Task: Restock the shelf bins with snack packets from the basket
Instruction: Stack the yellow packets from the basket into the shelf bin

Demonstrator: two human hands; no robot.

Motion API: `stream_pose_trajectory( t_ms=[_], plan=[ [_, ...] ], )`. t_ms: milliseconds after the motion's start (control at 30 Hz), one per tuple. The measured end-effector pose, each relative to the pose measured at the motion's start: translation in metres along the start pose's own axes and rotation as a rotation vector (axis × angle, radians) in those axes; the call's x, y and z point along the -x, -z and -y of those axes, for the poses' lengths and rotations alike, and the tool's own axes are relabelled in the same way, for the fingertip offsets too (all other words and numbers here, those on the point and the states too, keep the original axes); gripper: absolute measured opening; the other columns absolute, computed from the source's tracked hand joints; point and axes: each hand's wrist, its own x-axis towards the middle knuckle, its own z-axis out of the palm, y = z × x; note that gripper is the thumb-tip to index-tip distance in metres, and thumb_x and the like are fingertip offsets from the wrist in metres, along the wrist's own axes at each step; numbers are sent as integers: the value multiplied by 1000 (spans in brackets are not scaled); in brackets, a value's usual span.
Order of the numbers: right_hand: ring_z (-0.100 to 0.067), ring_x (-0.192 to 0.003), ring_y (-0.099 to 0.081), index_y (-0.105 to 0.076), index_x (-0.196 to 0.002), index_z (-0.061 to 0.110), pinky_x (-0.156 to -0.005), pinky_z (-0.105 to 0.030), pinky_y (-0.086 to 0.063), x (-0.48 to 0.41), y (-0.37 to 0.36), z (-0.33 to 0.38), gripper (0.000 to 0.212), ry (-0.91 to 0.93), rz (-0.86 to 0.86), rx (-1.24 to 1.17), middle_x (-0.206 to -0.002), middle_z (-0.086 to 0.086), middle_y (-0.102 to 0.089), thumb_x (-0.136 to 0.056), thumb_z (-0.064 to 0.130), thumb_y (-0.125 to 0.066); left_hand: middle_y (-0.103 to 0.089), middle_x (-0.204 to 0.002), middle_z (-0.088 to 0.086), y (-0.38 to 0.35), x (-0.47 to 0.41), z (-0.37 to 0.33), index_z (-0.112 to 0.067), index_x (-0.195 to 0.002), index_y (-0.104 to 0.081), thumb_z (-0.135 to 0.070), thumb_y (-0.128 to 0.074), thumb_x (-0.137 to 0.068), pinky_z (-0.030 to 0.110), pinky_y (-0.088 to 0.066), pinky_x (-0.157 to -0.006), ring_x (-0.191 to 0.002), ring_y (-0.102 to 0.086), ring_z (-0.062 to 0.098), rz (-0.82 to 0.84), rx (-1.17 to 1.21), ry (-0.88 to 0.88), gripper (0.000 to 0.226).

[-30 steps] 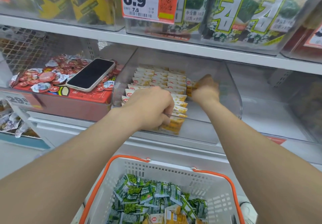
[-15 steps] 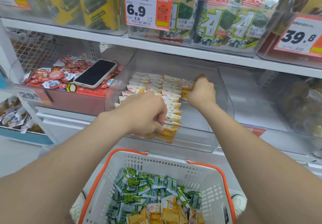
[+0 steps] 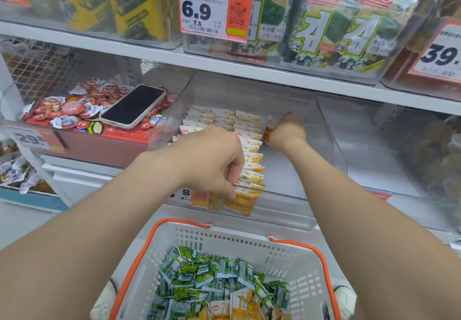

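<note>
Landmark: clear shelf bin (image 3: 324,160) on the middle shelf.
Stock in bin: yellow snack packets (image 3: 249,145) stand in rows along the bin's left side. The right side of its floor is bare.
Left hand (image 3: 212,162): at the bin's front left, with fingers curled down and gripping the front packets (image 3: 243,201) of the rows.
Right hand (image 3: 287,132): at the bin's back centre, clenched round a single packet (image 3: 269,130) that is upright just right of the rows.
Basket (image 3: 224,237): directly below the bin's front. It holds mostly green packets (image 3: 212,275), with a few yellow ones nearest the person.
Phone (image 3: 133,106): lies on the red snack cups (image 3: 72,106) left of the bin.
Step in hand: judged to be seating the first packet of a new row while the left hand steadies the existing rows.
Next move: calls for releasing the single packet upright against the rows, then reaching down into the basket for more yellow ones.
</note>
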Motion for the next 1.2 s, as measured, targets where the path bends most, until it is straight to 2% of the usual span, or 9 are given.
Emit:
stream_pose_trajectory(
  t_ms=[133, 233, 333, 433, 567, 667, 833, 1033, 1200],
  plan=[
    [-33, -135, -50, -27, -152, -1, -102, -36, -46, -20, -8, -3, 64, -19, -11, 125, -149, -17, -47, -96, 4, -58, -59, -57, -20, -7, -12, 3, -26, -69, -66, -42, -89, -75, 27, -49, -60, -66, -53, -5, -44, -87, 17, 28],
    [-33, -124, -59, -37, -143, 3, -86, -34, -49, -29, -12, -2, 56, 3, -72, 147, -135, -16, -60, -92, 0, -61, -60, -57, -17, -5, -19, 4, -25, -67, -66, -45, -89, -73, 31, -55, -65, -67, -58, -1, -2, -79, 41, 30],
    [-35, -116, -62, -41, -137, 4, -74, -35, -47, -34, -17, 3, 48, -18, -118, 10, -126, -18, -63, -92, -3, -58, -65, -55, -9, -4, -22, 2, -21, -63, -69, -68, -81, -70, 32, -59, -62, -57, -63, 4, 2, -5, 103, 49],
    [-35, -121, -58, -21, -153, 1, -82, -37, -48, -36, -20, 6, 66, -22, -176, -33, -132, -22, -58, -96, -3, -54, -63, -62, -3, -7, -26, -3, -17, -62, -64, -81, -58, -81, 34, -55, -64, -71, -64, 18, -110, -38, 176, 67],
    [-35, -114, -63, -38, -140, 2, -71, -34, -44, -40, -19, 5, 50, -7, -246, -39, -123, -20, -63, -94, -8, -54, -51, -107, -1, -19, -29, -8, -22, -94, -43, -69, -58, -85, 39, -47, -84, -107, -50, 26, -178, -201, 175, 51],
    [-34, -115, -64, -58, -120, 2, -70, -31, -42, -42, -20, 10, 28, 6, -205, 26, -122, -18, -67, -95, -10, -53, -36, -125, 5, -30, -29, -5, -26, -118, -37, -65, -51, -89, 47, -40, -95, -114, -36, 29, -106, -171, 219, 51],
    [-33, -114, -63, -60, -121, 7, -74, -31, -49, -39, -25, 12, 32, 79, -65, 10, -119, -12, -68, -90, -3, -60, -32, -143, 9, -33, -31, -4, -28, -145, -36, -63, -34, -100, 52, -35, -105, -133, -31, 34, 101, -132, 266, 56],
    [-36, -113, -61, -49, -136, 11, -76, -31, -47, -10, -7, 3, 45, 206, 74, 42, -127, -14, -61, -92, 10, -58, -45, -135, 9, -31, -24, -9, -24, -138, -47, -59, -37, -103, 48, -44, -102, -128, -44, 31, -35, -159, 216, 50],
    [-40, -95, -59, -53, -105, 8, -69, -37, -40, 68, 43, 1, 14, 374, -124, 132, -100, -17, -55, -90, 8, -54, -51, -109, 3, -24, -4, -19, -23, -101, -59, -37, -53, -99, 47, -50, -89, -107, -53, 29, -356, 4, 167, 16]
  ],
)
